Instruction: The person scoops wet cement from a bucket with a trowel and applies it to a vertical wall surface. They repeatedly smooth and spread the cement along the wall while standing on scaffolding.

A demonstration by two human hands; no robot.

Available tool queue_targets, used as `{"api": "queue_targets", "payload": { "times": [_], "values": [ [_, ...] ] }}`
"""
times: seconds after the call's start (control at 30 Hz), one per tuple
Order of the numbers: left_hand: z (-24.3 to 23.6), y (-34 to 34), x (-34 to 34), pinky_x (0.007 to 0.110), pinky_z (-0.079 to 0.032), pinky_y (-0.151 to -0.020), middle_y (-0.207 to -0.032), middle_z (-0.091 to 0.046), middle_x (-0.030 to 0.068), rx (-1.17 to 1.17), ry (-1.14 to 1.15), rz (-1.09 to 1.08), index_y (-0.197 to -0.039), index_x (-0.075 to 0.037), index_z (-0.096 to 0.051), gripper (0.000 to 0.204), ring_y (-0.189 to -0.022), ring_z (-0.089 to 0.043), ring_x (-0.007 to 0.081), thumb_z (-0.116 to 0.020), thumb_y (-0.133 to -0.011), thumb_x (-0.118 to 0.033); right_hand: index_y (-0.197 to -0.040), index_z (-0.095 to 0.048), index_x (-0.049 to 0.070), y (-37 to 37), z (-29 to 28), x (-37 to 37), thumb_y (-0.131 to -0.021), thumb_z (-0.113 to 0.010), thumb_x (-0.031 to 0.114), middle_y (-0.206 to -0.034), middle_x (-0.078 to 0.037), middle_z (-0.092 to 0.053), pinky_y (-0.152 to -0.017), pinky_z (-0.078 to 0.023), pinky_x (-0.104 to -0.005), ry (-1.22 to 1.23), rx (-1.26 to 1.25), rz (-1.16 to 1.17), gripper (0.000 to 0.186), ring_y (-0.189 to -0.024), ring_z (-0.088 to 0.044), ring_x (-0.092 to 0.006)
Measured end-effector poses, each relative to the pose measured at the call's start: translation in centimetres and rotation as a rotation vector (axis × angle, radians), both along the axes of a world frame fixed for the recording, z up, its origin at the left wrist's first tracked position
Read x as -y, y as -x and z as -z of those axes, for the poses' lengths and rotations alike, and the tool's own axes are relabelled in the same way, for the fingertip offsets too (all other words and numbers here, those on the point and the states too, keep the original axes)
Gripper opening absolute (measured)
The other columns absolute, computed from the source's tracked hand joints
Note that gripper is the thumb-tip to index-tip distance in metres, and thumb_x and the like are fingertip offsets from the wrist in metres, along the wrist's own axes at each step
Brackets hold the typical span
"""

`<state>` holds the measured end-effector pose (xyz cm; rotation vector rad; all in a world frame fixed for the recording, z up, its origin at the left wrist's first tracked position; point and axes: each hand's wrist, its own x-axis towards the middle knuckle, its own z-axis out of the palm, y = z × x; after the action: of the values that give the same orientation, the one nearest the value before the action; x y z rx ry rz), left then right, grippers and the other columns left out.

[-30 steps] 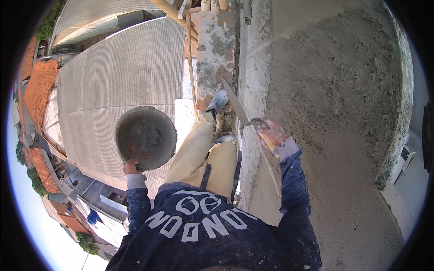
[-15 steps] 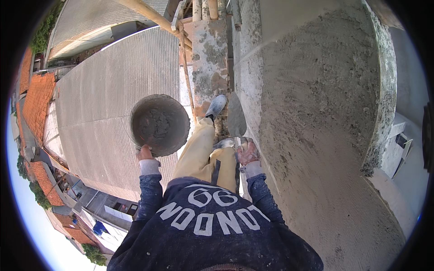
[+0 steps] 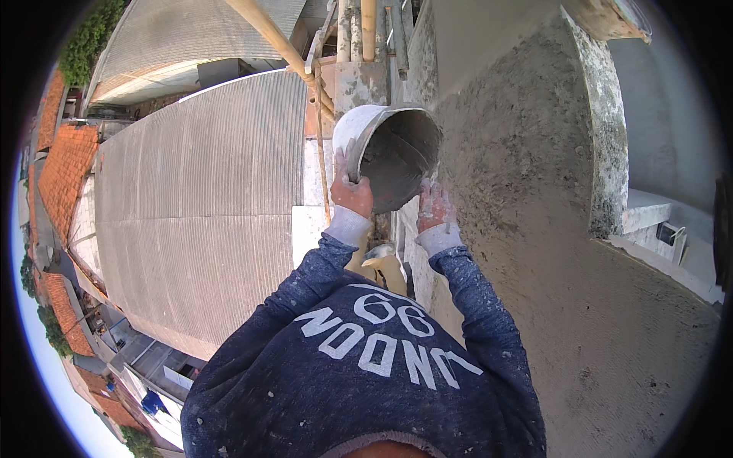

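My left hand (image 3: 352, 191) is closed on the near left rim of a round bucket (image 3: 353, 126), whitish outside and coated with grey mortar inside. The bucket is tilted, its mouth turned towards me and to the right. At the near right rim is my right hand (image 3: 436, 206), fingers pointing forward. In line with it, a flat grey trowel blade (image 3: 413, 149) appears inside the bucket; its handle is hidden. Wet mortar (image 3: 393, 179) lies in the bucket's lower part. Below the bucket, my legs (image 3: 385, 271) in pale trousers show only partly.
On my right runs a rough, mortar-coated surface (image 3: 527, 153), edged by a weathered ledge (image 3: 599, 130). A narrow walkway (image 3: 359, 88) and bamboo poles (image 3: 271, 38) lie ahead. Far below on the left are a corrugated roof (image 3: 198, 198) and tiled roofs. Another container (image 3: 611, 19) shows at the top right.
The bucket has swung from my left side to the front centre and tipped over. My right hand has moved forward with the trowel to the bucket's rim.
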<state>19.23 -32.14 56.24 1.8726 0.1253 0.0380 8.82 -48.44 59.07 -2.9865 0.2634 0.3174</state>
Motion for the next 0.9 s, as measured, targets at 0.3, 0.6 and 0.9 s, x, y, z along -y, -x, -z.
{"api": "queue_targets", "payload": {
  "times": [0.3,0.6,0.9],
  "values": [
    [-2.3,-2.0,-1.2,0.029,-0.049,-0.068,-0.089,-0.065,0.0099,-0.083,0.194,0.055,-0.108,0.007,-0.058,0.037,-0.077,-0.061,0.017,-0.053,-0.072,-0.002,-0.132,-0.043,0.009,-2.0,-7.0,1.9,-0.083,-0.049,0.013,-0.114,-0.018,-0.052,-0.083,-0.048,-0.0462,0.165,0.352,0.064,0.05,-0.106,-0.052,-0.034],
    [-8.0,-1.3,0.3,0.031,-0.036,-0.103,-0.137,-0.046,0.0187,0.08,0.099,0.188,-0.133,0.002,-0.045,0.064,-0.127,-0.044,0.0267,-0.042,-0.07,0.013,-0.138,-0.035,0.009,-2.1,-9.5,2.5,-0.089,-0.044,0.017,-0.122,-0.022,-0.05,-0.087,-0.046,-0.0453,0.16,-0.046,0.054,0.051,-0.114,-0.049,-0.0373],
    [-11.6,0.0,-0.3,0.034,-0.031,-0.107,-0.144,-0.039,0.015,0.194,0.129,0.433,-0.132,-0.001,-0.048,0.066,-0.134,-0.035,0.0268,-0.04,-0.069,0.014,-0.132,-0.043,0.006,1.0,-6.9,4.1,-0.086,-0.049,0.018,-0.106,-0.018,-0.06,-0.084,-0.048,-0.0454,0.054,-0.137,-0.133,0.047,-0.096,-0.061,-0.0348]
  ]
}}
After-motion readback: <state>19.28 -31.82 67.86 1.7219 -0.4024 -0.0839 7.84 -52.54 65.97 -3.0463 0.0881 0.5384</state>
